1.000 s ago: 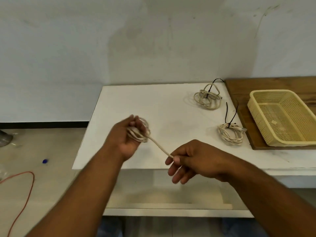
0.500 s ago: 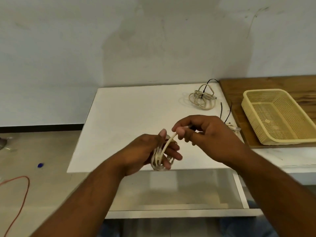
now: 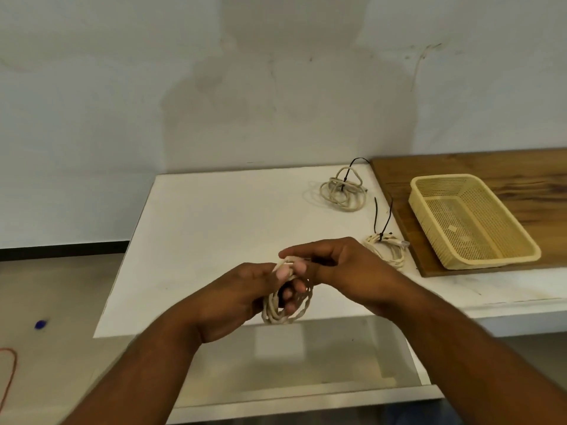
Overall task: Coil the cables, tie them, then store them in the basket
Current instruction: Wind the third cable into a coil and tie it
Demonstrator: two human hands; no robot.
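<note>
A beige cable coil (image 3: 287, 308) hangs from my left hand (image 3: 245, 294), whose fingers pass through the loops above the table's front edge. My right hand (image 3: 343, 265) pinches the cable's free end at the top of the coil, touching the left fingertips. Two other beige coils lie on the white table (image 3: 214, 228): one (image 3: 343, 191) at the back with a black tie, one (image 3: 388, 246) near the right hand with a black tie sticking up. The yellow mesh basket (image 3: 429, 185) stands at the right with no cable inside.
The basket sits on a wooden board (image 3: 491, 164) at the table's right. A wall runs behind the table. On the floor to the left lie a red cable (image 3: 10, 375) and a small blue object (image 3: 40, 324). A lower shelf shows beneath the tabletop.
The stretched-out cable end has been brought in: my right hand rose from the front edge to the coil, and my left hand lowered with the coil, so the hands now meet.
</note>
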